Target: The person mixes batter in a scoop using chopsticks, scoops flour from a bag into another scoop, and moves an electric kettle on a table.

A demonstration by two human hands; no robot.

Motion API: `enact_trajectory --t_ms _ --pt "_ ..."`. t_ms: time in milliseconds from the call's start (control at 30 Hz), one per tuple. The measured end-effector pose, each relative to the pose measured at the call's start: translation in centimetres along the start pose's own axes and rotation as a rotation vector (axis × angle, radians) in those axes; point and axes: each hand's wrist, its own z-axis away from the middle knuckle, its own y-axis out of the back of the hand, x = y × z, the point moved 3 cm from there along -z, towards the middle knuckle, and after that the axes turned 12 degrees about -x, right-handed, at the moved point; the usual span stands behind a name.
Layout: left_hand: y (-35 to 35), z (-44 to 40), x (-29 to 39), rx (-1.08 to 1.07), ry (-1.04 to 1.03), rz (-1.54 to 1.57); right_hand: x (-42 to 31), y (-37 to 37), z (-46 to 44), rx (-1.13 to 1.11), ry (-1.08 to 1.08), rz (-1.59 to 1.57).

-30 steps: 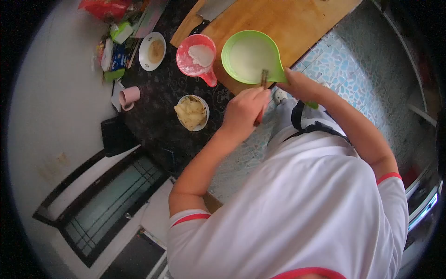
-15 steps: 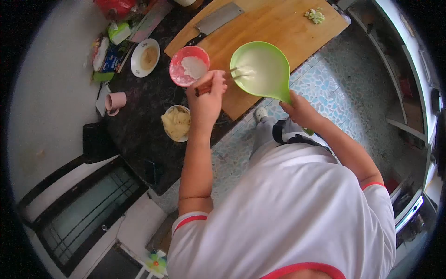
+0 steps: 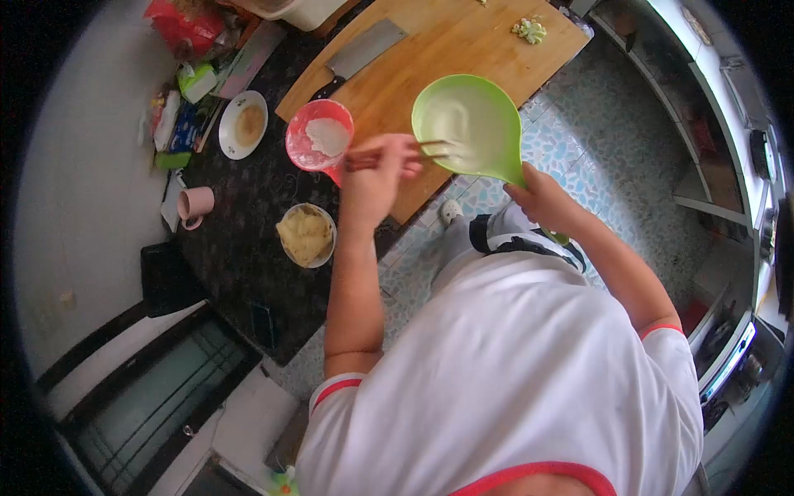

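My left hand [image 3: 372,188] is closed around brown chopsticks [image 3: 432,150], whose tips dip into the pale, creamy batter [image 3: 463,120] in a green bowl with a long handle [image 3: 515,157]. My right hand [image 3: 546,200] grips that handle and holds the bowl up at the front edge of a wooden cutting board [image 3: 397,99]. Just beyond my left hand, a red handled bowl [image 3: 299,155] holds white flour [image 3: 327,136]. Closer to me, a small bowl [image 3: 329,248] contains pale yellow food [image 3: 303,234] I cannot identify.
A cleaver [image 3: 366,48] and chopped pale green pieces [image 3: 529,31] lie on the board. Left on the dark counter [image 3: 240,223] are a white plate [image 3: 229,139] with brownish residue and a pink mug [image 3: 195,203]. Packets [image 3: 178,124] stand along the wall.
The chopsticks have swept rightward and toward me through the batter, leaving swirl marks. My left hand has turned slightly with them. The whole scene has shifted a little left as the camera moved.
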Motion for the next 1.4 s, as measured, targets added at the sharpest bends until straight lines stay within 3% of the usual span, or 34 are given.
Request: enact_trajectory --t_ms 33,67,100,167,233,267,367,500,533,600,633,667,700,733,767,800,867,900,967,1067,1167,1200,1300,1400 --pt "0.9 -0.3 -0.1 0.124 -0.011 -0.027 -0.3 0.2 -0.1 -0.020 -0.041 -0.009" --pt "-0.6 -1.2 0.4 0.139 -0.208 -0.055 -1.1 0.2 0.0 -0.047 -0.085 -0.023" --pt "-2.2 -1.4 0.2 0.091 -0.226 -0.106 -1.5 0.0 0.1 -0.076 -0.129 -0.037" --pt "-3.5 -0.7 0.6 -0.198 -0.081 -0.122 -0.3 0.2 0.3 -0.019 -0.059 -0.028" --pt "-0.4 -0.6 0.0 -0.155 0.047 0.040 0.2 0.4 0.7 0.003 -0.028 -0.009" --pt "0.9 -0.8 0.3 -0.059 0.012 -0.010 0.1 0.5 0.7 -0.003 -0.026 0.006" --pt "-2.5 -1.8 -0.4 -0.067 -0.207 -0.087 0.4 -0.2 0.9 -0.037 -0.068 -0.007" --pt "-0.5 -0.7 0.7 -0.162 0.009 0.017 0.0 0.8 2.3 -0.075 -0.184 -0.083" --pt "-0.6 -1.0 1.5 0.013 -0.014 0.037 1.7 0.3 1.7 0.013 -0.002 -0.035" --pt "-2.9 -1.4 1.2 -0.141 -0.092 -0.233 0.4 0.8 2.1 0.026 -0.078 -0.016" --pt "-5.8 -3.0 1.9 -0.269 -0.206 -0.355 2.4 1.8 1.9 0.120 0.042 0.081" --pt "-7.0 -2.7 2.3 -0.401 -0.166 -0.290 3.7 2.0 2.6 0.160 0.151 0.048" --pt "-7.2 -2.1 1.9 -0.344 0.099 0.061 4.2 2.0 3.8 0.143 0.100 0.119" --pt "-7.2 -2.2 3.6 -0.323 0.113 0.114 5.6 2.2 3.9 0.077 -0.052 0.102" --pt "-5.7 -2.2 3.3 -0.267 0.092 0.081 3.4 2.2 5.9 0.137 0.100 -0.019" --pt "-3.3 -2.4 2.3 -0.171 -0.025 -0.141 4.9 0.8 4.5 0.113 0.247 -0.113" --pt "-6.0 -2.3 2.7 -0.062 -0.181 -0.199 4.1 1.1 4.5 0.054 0.058 -0.070" --pt "-8.3 -2.7 2.5 -0.235 -0.244 -0.149 4.7 1.5 5.0 0.098 0.045 -0.110" --pt "-9.3 -1.6 4.4 -0.386 0.045 -0.129 5.2 2.0 6.4 0.186 0.022 -0.183" --pt "-8.6 -5.6 4.7 -0.363 -0.064 -0.067 6.4 2.5 8.1 0.334 -0.003 -0.153" --pt "-14.5 -4.8 4.7 -0.548 -0.215 -0.173 6.9 2.8 9.5 0.411 -0.055 -0.132" --pt "-15.3 -4.5 5.0 -0.677 -0.061 -0.124 6.7 3.2 10.4 0.387 -0.067 -0.137" --pt "-14.3 -6.8 5.6 -0.586 -0.005 -0.097 5.9 4.1 13.7 0.368 -0.104 -0.169" --pt "-17.0 -6.9 5.9 -0.593 -0.187 -0.144 6.2 3.9 13.1 0.408 -0.086 -0.223"
